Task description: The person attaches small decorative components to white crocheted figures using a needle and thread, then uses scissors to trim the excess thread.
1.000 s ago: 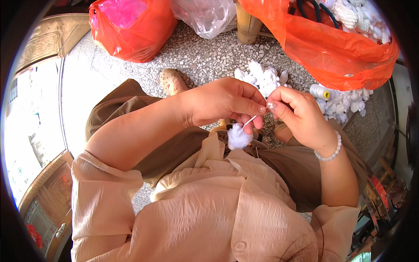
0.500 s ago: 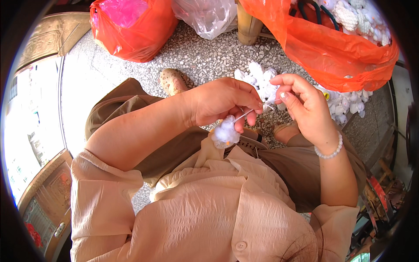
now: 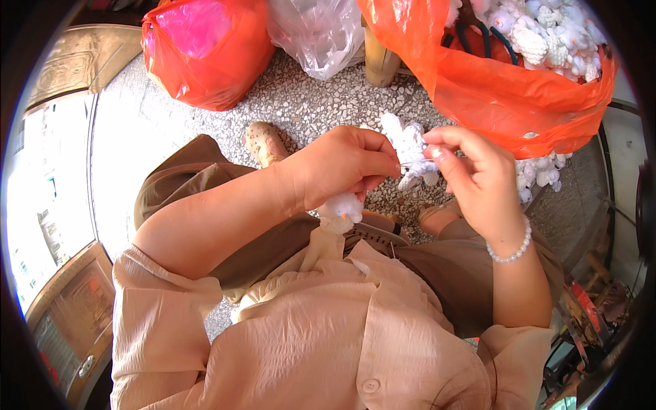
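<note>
Below the fingers of my left hand [image 3: 365, 160] sits a small white fluffy toy [image 3: 344, 207] with an orange spot like a beak. My left thumb and fingers are pinched together on a thin white thread, most of which they hide. To the right, the thumb and forefinger of my right hand [image 3: 475, 171] also pinch the thread, its short span barely showing between the hands. On the floor behind my fingers lies a pile of white crocheted pieces [image 3: 406, 137].
Beyond my knees stand a red plastic bag [image 3: 212, 75], a clear plastic bag [image 3: 318, 37] and a bamboo leg [image 3: 381, 61]. An orange-red bag [image 3: 512, 102] at the far right is full of white crocheted toys [image 3: 547, 41]. More white pieces [image 3: 540, 172] lie beside it.
My left hand has curled more tightly, covering the strand that showed above the toy. The toy has shifted slightly left, and my right hand has lowered a little.
</note>
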Tool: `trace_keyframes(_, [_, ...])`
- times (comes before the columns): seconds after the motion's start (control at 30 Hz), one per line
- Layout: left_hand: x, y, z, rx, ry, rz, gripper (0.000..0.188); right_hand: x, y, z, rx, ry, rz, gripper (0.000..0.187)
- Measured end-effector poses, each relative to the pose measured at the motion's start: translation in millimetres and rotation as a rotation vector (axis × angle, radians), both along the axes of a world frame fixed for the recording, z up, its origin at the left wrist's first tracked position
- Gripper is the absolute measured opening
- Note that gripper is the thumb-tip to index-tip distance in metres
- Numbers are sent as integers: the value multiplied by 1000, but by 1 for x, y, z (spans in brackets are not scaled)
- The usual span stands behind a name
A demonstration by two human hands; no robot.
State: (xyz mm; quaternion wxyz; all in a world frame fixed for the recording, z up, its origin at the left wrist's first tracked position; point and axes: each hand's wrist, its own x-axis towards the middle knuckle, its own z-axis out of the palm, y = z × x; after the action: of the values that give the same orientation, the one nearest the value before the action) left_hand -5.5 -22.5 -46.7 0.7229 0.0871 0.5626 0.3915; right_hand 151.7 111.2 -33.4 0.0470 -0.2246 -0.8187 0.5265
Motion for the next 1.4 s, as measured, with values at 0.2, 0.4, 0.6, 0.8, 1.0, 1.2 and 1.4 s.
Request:
trace_keyframes(0.2, [-9,5,0,199,357,-142,9,-43,62,16,221,277,-373,16])
trace_keyframes(0.4, [-9,19,-2,173,412,-155,10,-66,106,-28,1129,-293,-246,37])
trace_keyframes(0.6, [-16,17,-3,218,369,-116,10,-82,98,-27,1028,-453,-316,50])
trace_keyframes(0.8, [-14,21,5,168,279,-51,9,-56,129,-29,428,306,-608,48])
trace_keyframes(1.0, [-18,16,0,93,245,25,9,-40,97,32,-200,694,-354,30])
trace_keyframes(1.2, [-24,17,10,66,281,72,10,0,42,26,-871,305,-116,91])
trace_keyframes(1.4, [-38,7,8,28,365,266,10,30,-35,-6,-1185,-285,-27,36])
